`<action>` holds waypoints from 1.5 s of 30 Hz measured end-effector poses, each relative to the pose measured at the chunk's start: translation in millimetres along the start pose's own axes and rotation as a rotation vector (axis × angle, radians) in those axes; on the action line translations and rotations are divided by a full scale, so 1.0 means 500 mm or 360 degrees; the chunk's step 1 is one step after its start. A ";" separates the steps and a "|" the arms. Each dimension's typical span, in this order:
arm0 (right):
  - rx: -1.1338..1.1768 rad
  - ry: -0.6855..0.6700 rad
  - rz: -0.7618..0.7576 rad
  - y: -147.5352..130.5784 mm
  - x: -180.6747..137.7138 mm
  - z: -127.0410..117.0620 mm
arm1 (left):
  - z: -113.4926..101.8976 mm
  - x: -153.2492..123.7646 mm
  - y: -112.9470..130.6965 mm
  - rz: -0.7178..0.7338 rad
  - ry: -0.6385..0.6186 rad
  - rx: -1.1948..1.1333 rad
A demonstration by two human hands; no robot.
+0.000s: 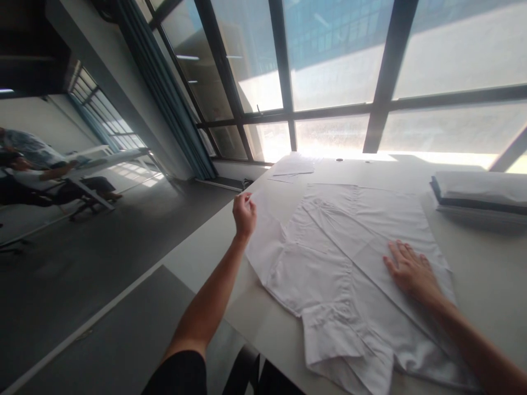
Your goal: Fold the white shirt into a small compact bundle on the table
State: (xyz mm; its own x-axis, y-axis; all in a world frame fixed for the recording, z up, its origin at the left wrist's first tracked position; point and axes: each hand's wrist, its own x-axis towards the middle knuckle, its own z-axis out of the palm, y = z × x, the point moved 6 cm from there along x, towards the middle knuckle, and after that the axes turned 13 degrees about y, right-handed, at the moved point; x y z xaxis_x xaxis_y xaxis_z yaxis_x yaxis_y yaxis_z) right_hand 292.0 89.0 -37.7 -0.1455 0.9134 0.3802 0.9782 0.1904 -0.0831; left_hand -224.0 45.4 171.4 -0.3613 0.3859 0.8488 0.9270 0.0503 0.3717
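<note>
A white shirt lay spread flat on the pale counter, covering much of its near half, with a cuffed sleeve folded in at the near edge and the cloth creased in long diagonal lines. The left hand was at the shirt's far-left corner, above the counter's left edge, its fingers closed in a pinch on the tip of the cloth, which was lifted slightly off the surface there. The left arm reached out over the floor beside the counter to get to that corner. The right hand lay on the right part of the shirt, palm down, fingers stretched out and slightly spread, pressing the fabric flat and gripping nothing. The two hands were well apart, with the main body of the shirt between them.

Beyond the shirt, near the far-left corner of the counter, lay a few sheets of white material. At the right edge sat a stack of folded garments, white on top with a dark layer beneath, well clear of the shirt. Large windows with dark frames stood behind the counter. Far off to the left, another person sat at a separate table.
</note>
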 end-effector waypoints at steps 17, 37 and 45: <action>0.0087 0.0020 -0.0004 -0.011 0.002 -0.015 | 0.067 -0.253 0.187 0.0308 -0.0992 -0.0126; 0.0132 0.0056 -0.0018 -0.013 0.007 -0.021 | 0.121 -0.264 0.039 0.0291 -0.0705 -0.0027; 0.0308 0.0108 0.0014 -0.013 0.012 -0.029 | 0.093 -0.251 0.077 0.0230 -0.0618 -0.0400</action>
State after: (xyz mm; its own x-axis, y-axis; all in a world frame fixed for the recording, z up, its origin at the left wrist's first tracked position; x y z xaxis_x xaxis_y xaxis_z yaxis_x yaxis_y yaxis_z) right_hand 287.0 88.3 -21.7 -0.1201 0.8902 0.4395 0.9317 0.2540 -0.2598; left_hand -138.5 41.6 61.6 -0.1217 0.6903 0.7132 0.8946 -0.2350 0.3800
